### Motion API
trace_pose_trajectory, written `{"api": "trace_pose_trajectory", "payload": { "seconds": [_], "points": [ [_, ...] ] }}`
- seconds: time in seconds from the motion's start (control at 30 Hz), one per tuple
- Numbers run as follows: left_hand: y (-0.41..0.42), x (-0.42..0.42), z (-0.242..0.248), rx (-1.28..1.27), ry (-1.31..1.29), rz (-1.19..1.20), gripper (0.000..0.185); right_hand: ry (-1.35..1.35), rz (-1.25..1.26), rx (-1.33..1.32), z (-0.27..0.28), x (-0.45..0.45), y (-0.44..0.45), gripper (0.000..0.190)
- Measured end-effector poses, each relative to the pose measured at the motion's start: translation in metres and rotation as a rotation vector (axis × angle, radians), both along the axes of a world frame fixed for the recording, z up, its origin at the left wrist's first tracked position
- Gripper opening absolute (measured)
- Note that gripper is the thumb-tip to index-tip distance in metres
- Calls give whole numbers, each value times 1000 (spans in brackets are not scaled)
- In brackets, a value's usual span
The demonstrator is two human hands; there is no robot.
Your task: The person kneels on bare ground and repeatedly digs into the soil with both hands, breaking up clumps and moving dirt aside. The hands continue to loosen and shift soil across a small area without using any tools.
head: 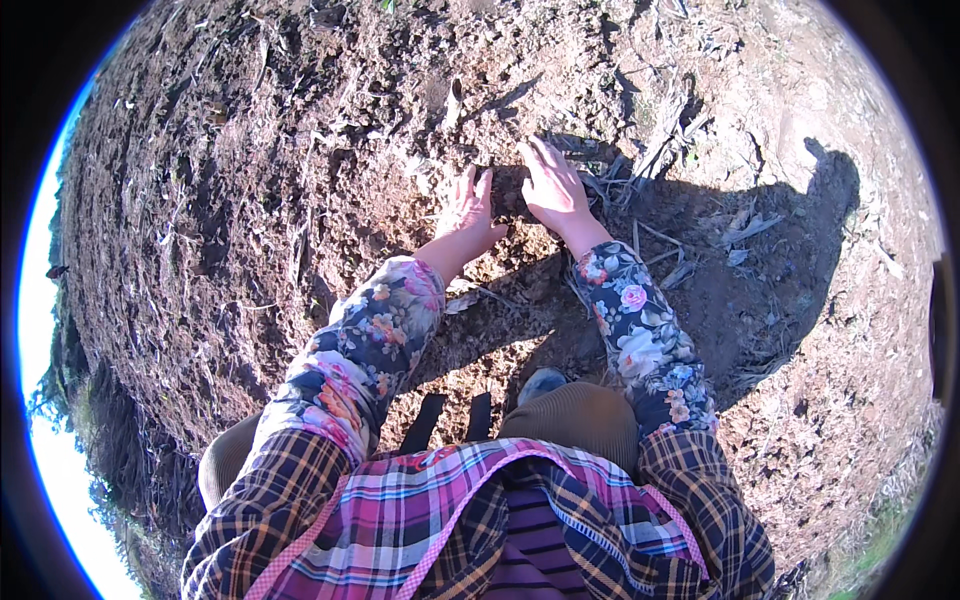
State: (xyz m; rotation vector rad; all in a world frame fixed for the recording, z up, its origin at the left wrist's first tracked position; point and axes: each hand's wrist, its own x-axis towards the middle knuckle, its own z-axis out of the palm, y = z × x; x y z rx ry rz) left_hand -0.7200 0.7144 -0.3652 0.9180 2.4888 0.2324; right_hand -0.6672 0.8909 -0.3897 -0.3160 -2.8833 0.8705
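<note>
Both my hands reach down to loose brown soil [375, 217] in front of my knees. My left hand [466, 214] has its fingers apart and pointing away from me, with nothing visible in it. To its right, my right hand [553, 184] lies palm down, fingers stretched forward at the soil. A gap of shaded soil separates the two hands. What lies under the palms is hidden. Floral sleeve covers [634, 337] reach to my wrists.
Dry plant stalks [664, 142] lie just right of my right hand. A pale stub [453, 103] stands beyond my left hand. My shadow [757, 277] falls to the right. My shoe [541, 384] rests on the soil below. Grass [877, 555] edges the lower right.
</note>
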Motion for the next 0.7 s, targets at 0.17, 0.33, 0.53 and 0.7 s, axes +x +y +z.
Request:
{"api": "trace_pose_trajectory", "payload": {
  "seconds": [0.17, 0.33, 0.53, 0.7],
  "points": [
    [-6, 32, -1, 63, -82, -86, 105, 144, 208, 2, -12, 33, -29, 56],
    [-38, 73, 9, 199, -185, -103, 94, -11, 257, -16, 7, 86, -56, 51],
    [-56, 80, 32, 279, -224, -145, 94, -18, 68, -316, 36, 125, -50, 45],
    [-65, 51, 20, 102, -75, -84, 113, -256, -265, -425, 34, 146, -29, 44]
  ]
}}
